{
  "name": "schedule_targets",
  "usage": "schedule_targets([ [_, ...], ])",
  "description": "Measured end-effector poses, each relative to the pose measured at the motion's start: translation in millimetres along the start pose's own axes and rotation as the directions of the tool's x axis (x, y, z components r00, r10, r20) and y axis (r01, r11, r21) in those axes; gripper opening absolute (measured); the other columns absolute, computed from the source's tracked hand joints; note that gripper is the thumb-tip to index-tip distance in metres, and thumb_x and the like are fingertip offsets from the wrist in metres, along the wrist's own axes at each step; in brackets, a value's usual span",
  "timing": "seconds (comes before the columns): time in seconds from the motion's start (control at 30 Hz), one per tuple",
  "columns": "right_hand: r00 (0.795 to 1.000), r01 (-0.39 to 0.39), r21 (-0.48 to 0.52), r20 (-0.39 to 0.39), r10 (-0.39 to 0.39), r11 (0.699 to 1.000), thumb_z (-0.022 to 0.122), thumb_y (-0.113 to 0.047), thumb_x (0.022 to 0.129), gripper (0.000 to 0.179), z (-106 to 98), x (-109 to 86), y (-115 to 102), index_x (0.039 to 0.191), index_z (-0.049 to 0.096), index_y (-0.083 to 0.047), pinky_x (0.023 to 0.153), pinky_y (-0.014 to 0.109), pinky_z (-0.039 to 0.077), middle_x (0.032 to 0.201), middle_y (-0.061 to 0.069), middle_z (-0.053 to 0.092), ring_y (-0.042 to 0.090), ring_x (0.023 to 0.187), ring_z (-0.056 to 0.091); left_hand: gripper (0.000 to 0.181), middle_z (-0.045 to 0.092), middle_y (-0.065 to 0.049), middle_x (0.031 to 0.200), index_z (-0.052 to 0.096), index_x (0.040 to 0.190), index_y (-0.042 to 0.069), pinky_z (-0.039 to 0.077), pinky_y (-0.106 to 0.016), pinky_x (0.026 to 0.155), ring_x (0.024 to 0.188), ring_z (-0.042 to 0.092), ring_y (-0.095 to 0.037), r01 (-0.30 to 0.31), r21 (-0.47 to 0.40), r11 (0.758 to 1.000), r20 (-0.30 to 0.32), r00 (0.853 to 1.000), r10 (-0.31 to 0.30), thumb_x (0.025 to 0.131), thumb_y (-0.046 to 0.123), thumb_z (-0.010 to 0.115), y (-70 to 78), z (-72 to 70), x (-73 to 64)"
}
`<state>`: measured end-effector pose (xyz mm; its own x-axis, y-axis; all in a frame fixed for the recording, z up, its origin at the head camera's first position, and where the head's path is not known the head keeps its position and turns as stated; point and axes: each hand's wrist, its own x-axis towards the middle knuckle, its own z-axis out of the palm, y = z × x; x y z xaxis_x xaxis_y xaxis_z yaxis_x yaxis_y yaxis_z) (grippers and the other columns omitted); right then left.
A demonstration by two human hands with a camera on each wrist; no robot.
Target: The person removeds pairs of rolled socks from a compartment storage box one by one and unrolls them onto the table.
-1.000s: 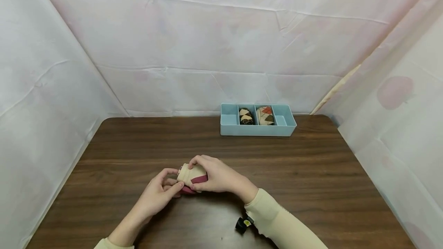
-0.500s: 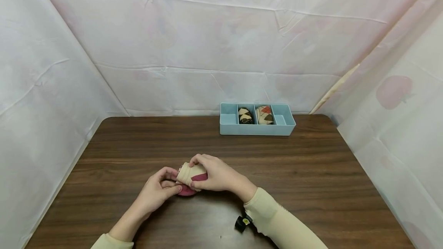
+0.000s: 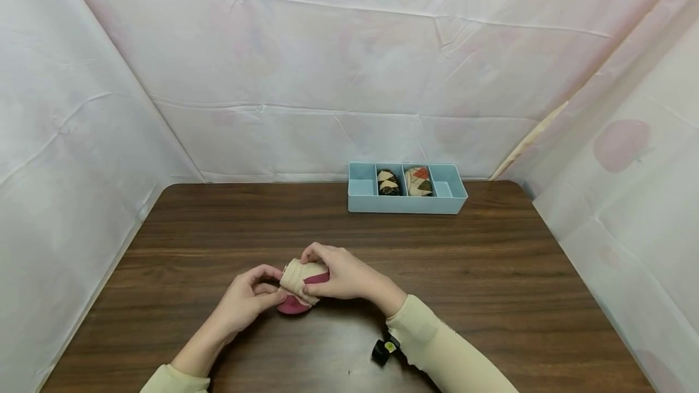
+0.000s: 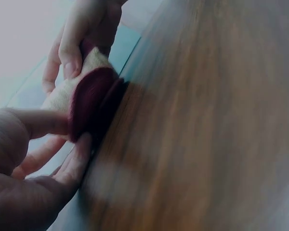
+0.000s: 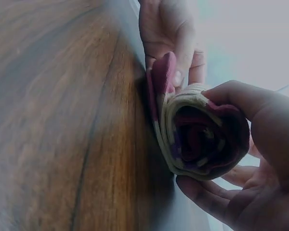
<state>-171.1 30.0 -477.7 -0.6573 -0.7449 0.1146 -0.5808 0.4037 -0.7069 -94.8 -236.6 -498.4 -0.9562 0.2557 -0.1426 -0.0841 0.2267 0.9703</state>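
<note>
A pair of cream and maroon socks [image 3: 300, 275] lies rolled up near the middle of the table, between both hands. My right hand [image 3: 344, 275] grips the roll from the right, thumb on the near side and fingers over the far side. In the right wrist view the socks' end [image 5: 197, 137] shows as a spiral of cream, maroon and purple layers. My left hand [image 3: 246, 299] pinches the loose maroon toe ends [image 4: 94, 103] at the roll's lower left, thumb on one side and fingers on the other.
A light blue divided box [image 3: 404, 205] stands at the table's back edge. A black patterned rolled sock [image 3: 388, 182] and an argyle rolled sock [image 3: 418, 182] sit in its two middle compartments. A small black device [image 3: 384, 350] is by the right cuff. White cloth walls surround the table.
The left fingers have shifted slightly down along the roll, and more of the maroon toe flap now shows beneath it. The right hand keeps its grip almost in place.
</note>
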Motion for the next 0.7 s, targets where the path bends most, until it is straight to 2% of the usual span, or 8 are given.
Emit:
schedule_targets([
  [0.17, 0.999, 0.009, 0.038, 0.037, -0.010, 0.999, 0.084, -0.030, 0.098, 0.045, -1.4, 0.9, 2.5, 0.135, 0.060, -0.022, 0.097, 0.024, 0.052, 0.124, -0.007, 0.074, 0.002, 0.113, 0.066, 0.043, 0.062, -0.024, 0.128, 0.061, 0.129, -0.006, 0.061, -0.029, 0.079, 0.099, 0.075, -0.027, 0.001, 0.024, 1.000, 0.069, 0.998, -0.003, 0.094, 0.002, 0.084, 0.5, -7.5, -2.0],
  [0.3, 0.999, 0.011, 0.014, 0.041, -0.012, 1.000, 0.081, -0.030, 0.100, 0.042, -1.7, 0.2, 0.2, 0.137, 0.060, -0.024, 0.103, 0.028, 0.051, 0.129, -0.005, 0.072, 0.006, 0.122, 0.065, 0.043, 0.065, -0.021, 0.120, 0.059, 0.126, -0.006, 0.057, -0.028, 0.074, 0.095, 0.074, -0.024, 0.005, 0.041, 0.999, 0.094, 0.996, -0.009, 0.093, 0.001, 0.084, 2.4, -11.8, -4.0],
  [0.4, 0.999, 0.030, -0.018, 0.034, -0.029, 0.999, 0.079, -0.030, 0.102, 0.038, -0.4, -0.3, -2.4, 0.136, 0.062, -0.025, 0.108, 0.031, 0.050, 0.134, -0.001, 0.068, 0.011, 0.129, 0.061, 0.040, 0.072, -0.017, 0.106, 0.058, 0.122, -0.006, 0.055, -0.026, 0.071, 0.090, 0.073, -0.020, 0.015, 0.050, 0.999, 0.094, 0.995, -0.020, 0.093, 0.002, 0.083, 3.1, -13.6, -4.7],
  [0.5, 0.998, 0.058, -0.048, 0.018, -0.057, 0.997, 0.076, -0.027, 0.104, 0.032, 1.2, -0.7, -4.7, 0.134, 0.064, -0.024, 0.107, 0.033, 0.050, 0.136, 0.003, 0.065, 0.013, 0.129, 0.058, 0.035, 0.074, -0.015, 0.095, 0.060, 0.117, -0.006, 0.055, -0.026, 0.070, 0.087, 0.072, -0.018, 0.023, 0.067, 0.998, 0.069, 0.997, -0.028, 0.093, 0.004, 0.084, 3.0, -15.0, -5.0],
  [0.63, 0.996, 0.093, -0.075, -0.009, -0.094, 0.993, 0.072, -0.021, 0.107, 0.021, 2.2, -0.8, -4.7, 0.128, 0.070, -0.023, 0.103, 0.032, 0.051, 0.135, 0.005, 0.062, 0.014, 0.124, 0.059, 0.029, 0.073, -0.015, 0.101, 0.068, 0.113, -0.005, 0.058, -0.027, 0.072, 0.088, 0.072, -0.018, -0.005, 0.095, 0.995, 0.038, 0.999, 0.001, 0.092, 0.004, 0.085, 2.7, -16.6, -5.0],
  [0.7, 0.995, 0.095, -0.083, -0.020, -0.097, 0.992, 0.070, -0.020, 0.108, 0.018, 2.3, -0.6, -3.7, 0.126, 0.072, -0.023, 0.103, 0.032, 0.051, 0.134, 0.003, 0.061, 0.014, 0.122, 0.060, 0.028, 0.073, -0.017, 0.105, 0.072, 0.114, -0.005, 0.058, -0.027, 0.072, 0.089, 0.072, -0.018, -0.030, 0.104, 0.994, 0.042, 0.999, 0.025, 0.091, 0.004, 0.085, 2.7, -16.9, -4.4],
])
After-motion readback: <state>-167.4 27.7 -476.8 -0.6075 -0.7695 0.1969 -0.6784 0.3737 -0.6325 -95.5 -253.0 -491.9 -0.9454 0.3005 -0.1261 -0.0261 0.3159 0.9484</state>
